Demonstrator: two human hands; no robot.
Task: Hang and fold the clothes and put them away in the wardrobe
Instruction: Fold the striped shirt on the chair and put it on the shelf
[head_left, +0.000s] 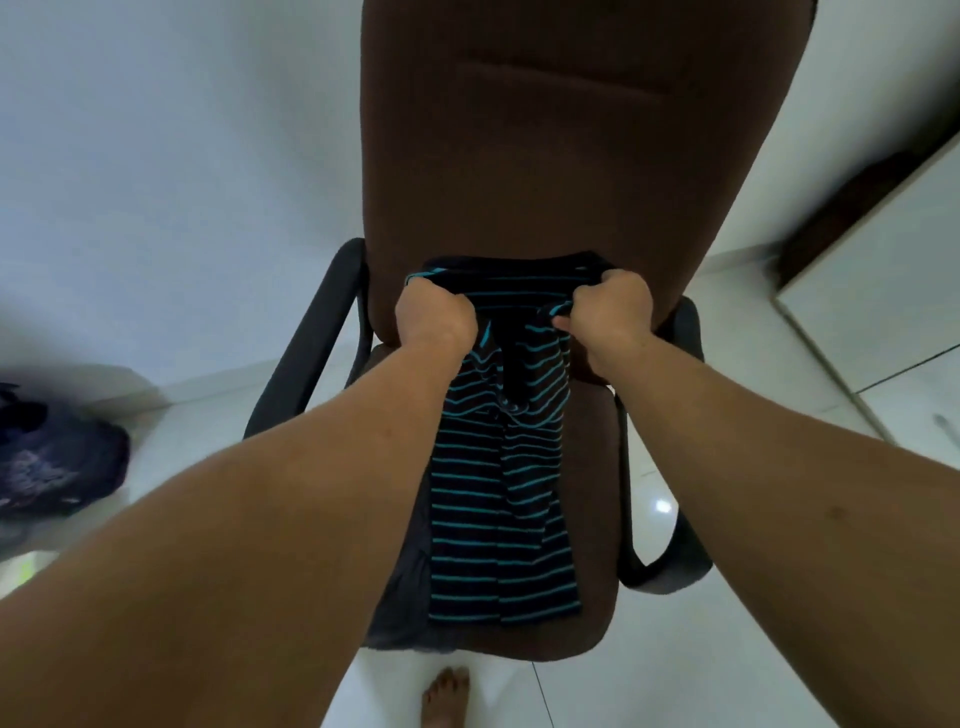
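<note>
Both sets of fingers are curled tight into fists around the top edge of the striped shirt (501, 467): left hand (434, 319) at one corner, right hand (610, 312) at the other. Both arms reach forward. The shirt lies lengthwise down the brown chair (571, 156) seat.

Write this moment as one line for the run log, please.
stage: folding | left hand: grips striped shirt top edge | right hand: grips same edge | shirt: lies on brown chair seat
</note>
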